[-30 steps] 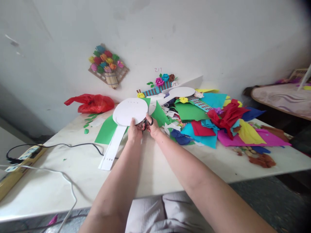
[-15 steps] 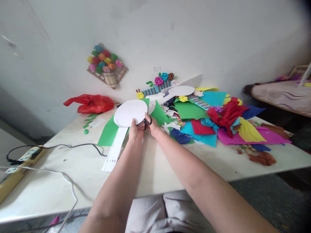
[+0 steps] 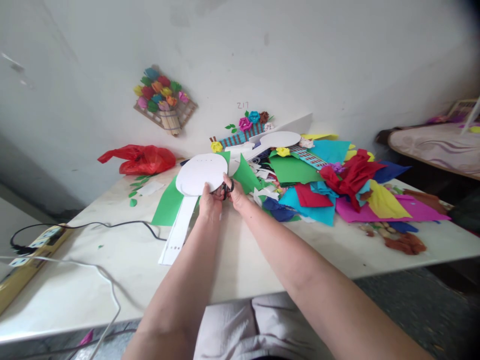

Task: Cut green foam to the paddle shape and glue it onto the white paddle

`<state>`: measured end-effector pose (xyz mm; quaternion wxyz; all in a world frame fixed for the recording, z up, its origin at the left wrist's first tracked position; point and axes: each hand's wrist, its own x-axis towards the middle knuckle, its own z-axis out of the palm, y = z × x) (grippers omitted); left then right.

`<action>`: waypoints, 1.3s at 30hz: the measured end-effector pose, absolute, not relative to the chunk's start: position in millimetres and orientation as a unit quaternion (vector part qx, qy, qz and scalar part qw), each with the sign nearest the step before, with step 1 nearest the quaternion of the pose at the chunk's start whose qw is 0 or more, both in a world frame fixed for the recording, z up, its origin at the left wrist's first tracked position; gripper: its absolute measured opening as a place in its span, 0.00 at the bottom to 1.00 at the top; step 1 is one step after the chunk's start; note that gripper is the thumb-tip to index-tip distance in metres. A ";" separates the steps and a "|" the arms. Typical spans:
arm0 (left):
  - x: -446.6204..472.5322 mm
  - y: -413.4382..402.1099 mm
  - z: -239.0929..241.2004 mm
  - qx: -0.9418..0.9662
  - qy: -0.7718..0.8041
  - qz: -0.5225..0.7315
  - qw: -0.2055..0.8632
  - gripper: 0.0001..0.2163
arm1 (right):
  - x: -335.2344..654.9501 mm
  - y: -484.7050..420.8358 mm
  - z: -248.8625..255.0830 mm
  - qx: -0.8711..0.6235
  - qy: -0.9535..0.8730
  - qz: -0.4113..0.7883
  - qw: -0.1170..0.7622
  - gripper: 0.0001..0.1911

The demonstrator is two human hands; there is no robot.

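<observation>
My left hand (image 3: 210, 202) grips the lower edge of a white paper cut-out (image 3: 198, 172), a round disc with a long strip hanging down to the table. My right hand (image 3: 235, 194) is closed round the black handles of a pair of scissors (image 3: 226, 189), which sits right at the disc's right edge. A green paper sheet (image 3: 167, 206) lies under the cut-out on the white table (image 3: 123, 260). The scissor blades are hidden by the hands and paper.
A heap of coloured paper sheets (image 3: 330, 187) and paper flowers covers the table's right and back. A red plastic bag (image 3: 140, 159) lies at the back left. A black cable (image 3: 112, 225) and a power strip (image 3: 30, 250) are at the left. A paper-flower decoration (image 3: 163, 100) hangs on the wall.
The hands, the cut-out and the scissors have barely shifted; the view has drifted slightly.
</observation>
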<state>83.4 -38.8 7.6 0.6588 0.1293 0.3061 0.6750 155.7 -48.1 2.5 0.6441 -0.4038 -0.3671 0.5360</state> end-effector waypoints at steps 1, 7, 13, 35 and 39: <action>83.1 -38.4 7.6 0.129 0.307 0.674 0.659 0.16 | 155.6 -48.7 2.9 -0.405 -0.370 0.536 0.642 0.26; 81.2 -38.3 8.9 0.119 0.297 0.675 0.665 0.17 | 155.2 -46.7 0.3 -0.398 -0.378 0.554 0.626 0.27; 81.8 -37.8 8.0 0.118 0.293 0.677 0.664 0.17 | 154.8 -44.4 -1.7 -0.384 -0.369 0.556 0.638 0.26; 82.1 -41.5 8.2 0.137 0.297 0.671 0.666 0.17 | 158.8 -41.3 -4.1 -0.406 -0.364 0.553 0.630 0.28; 82.2 -41.0 7.7 0.133 0.299 0.670 0.667 0.17 | 157.0 -44.4 -0.4 -0.408 -0.356 0.546 0.639 0.26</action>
